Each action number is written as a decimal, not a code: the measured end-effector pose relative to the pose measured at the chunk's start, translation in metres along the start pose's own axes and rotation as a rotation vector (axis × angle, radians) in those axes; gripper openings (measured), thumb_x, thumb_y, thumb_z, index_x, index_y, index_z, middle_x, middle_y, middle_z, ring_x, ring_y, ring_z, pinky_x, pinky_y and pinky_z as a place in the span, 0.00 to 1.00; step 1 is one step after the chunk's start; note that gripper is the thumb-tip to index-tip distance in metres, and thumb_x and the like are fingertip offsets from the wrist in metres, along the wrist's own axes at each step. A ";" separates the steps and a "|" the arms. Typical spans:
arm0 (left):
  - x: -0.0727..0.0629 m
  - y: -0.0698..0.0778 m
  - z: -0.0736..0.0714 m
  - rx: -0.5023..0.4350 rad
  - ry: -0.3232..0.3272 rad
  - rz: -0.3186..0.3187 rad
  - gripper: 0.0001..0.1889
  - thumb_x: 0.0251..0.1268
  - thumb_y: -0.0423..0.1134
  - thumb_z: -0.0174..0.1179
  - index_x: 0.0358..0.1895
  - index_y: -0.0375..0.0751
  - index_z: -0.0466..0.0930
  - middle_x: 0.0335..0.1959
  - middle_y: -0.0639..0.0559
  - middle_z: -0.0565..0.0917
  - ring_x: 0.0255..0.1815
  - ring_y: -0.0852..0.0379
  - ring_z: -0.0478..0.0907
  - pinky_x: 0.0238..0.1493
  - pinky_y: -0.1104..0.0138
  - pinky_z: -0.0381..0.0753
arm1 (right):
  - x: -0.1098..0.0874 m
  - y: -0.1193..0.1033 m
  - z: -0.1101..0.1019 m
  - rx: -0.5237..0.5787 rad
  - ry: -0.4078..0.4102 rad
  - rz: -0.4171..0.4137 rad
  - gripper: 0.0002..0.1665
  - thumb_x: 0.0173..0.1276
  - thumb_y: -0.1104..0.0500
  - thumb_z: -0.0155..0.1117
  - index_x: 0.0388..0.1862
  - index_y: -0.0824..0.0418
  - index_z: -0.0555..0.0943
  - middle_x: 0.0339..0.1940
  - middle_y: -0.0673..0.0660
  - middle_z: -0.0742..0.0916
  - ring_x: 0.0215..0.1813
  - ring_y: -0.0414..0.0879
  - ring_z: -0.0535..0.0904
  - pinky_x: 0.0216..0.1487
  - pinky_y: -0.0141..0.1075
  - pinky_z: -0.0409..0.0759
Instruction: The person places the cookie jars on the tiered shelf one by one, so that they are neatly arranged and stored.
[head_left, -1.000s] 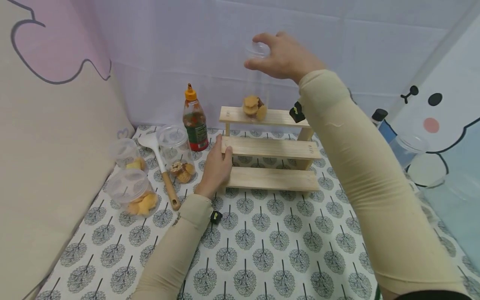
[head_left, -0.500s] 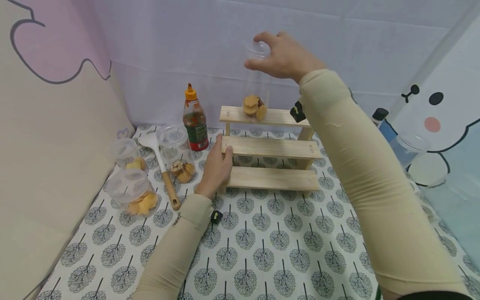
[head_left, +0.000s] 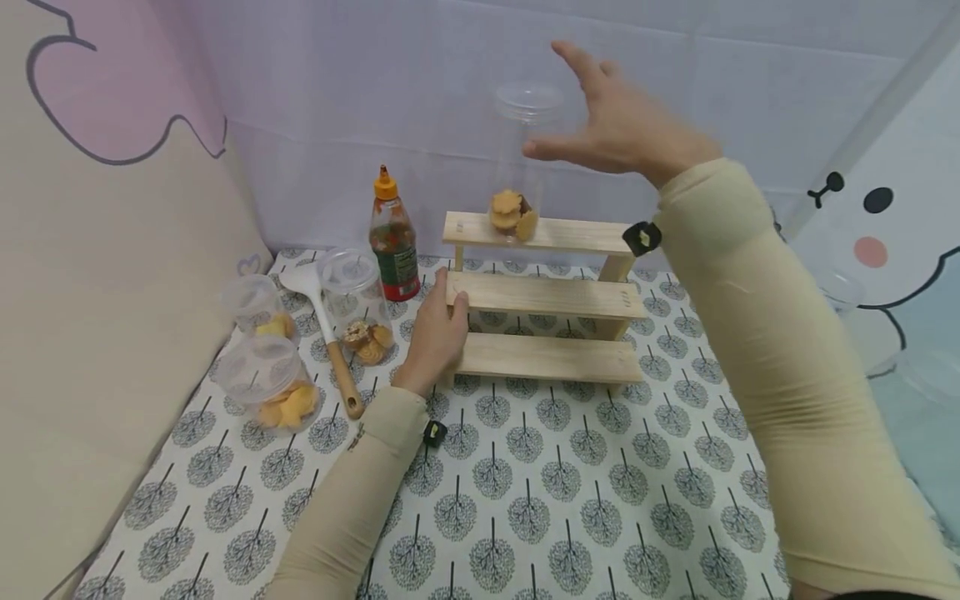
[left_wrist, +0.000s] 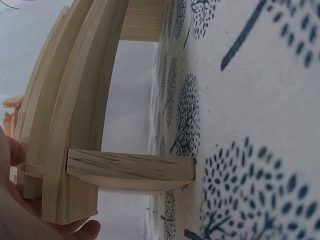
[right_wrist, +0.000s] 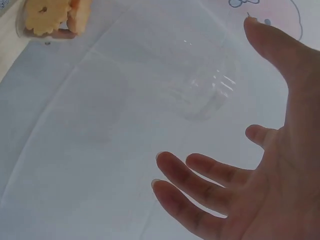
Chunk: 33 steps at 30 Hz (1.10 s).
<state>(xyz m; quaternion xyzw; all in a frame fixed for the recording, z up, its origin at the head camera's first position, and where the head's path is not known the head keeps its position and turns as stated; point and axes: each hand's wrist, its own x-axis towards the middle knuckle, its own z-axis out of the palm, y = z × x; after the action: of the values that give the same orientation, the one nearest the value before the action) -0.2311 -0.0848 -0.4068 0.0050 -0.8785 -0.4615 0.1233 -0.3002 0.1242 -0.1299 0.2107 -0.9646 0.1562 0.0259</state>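
A three-tier wooden shelf (head_left: 549,357) stands on the tree-print cloth. My left hand (head_left: 435,337) grips the left end of its middle board; in the left wrist view the fingers (left_wrist: 86,231) curl about the board ends (left_wrist: 55,205). On the top board, toward its left, stands a tall clear jar (head_left: 528,100) with a lid and several cookies (head_left: 510,213) at its bottom. Just right of the jar's upper part, my right hand (head_left: 626,125) is spread, thumb and fingers apart, holding nothing. The right wrist view shows the fingers (right_wrist: 192,187) away from the clear jar (right_wrist: 205,95).
Left of the shelf are a sauce bottle (head_left: 394,250), a white spatula (head_left: 330,333) with a wooden handle, and lidded cookie jars (head_left: 351,279), (head_left: 258,371) in several sizes. Faint clear containers (head_left: 933,371) stand at the far right. White curtain (head_left: 360,100) hangs close behind.
My right hand has let go of the tall jar's lid and moved right, fingers spreading. The jar stays upright on the top board. My left hand keeps its grip on the shelf.
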 end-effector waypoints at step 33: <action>0.002 -0.022 -0.014 0.022 -0.001 0.008 0.35 0.80 0.58 0.35 0.82 0.48 0.41 0.80 0.45 0.54 0.79 0.45 0.52 0.79 0.53 0.52 | -0.263 0.319 0.052 -0.190 0.261 0.524 0.67 0.63 0.22 0.52 0.81 0.64 0.41 0.78 0.76 0.49 0.75 0.77 0.48 0.66 0.74 0.55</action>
<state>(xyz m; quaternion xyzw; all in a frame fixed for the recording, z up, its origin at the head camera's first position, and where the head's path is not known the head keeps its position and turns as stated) -0.2325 -0.1091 -0.4171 0.0029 -0.8836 -0.4512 0.1248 -0.1920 0.4879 -0.3021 -0.0705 -0.9850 0.0923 0.1279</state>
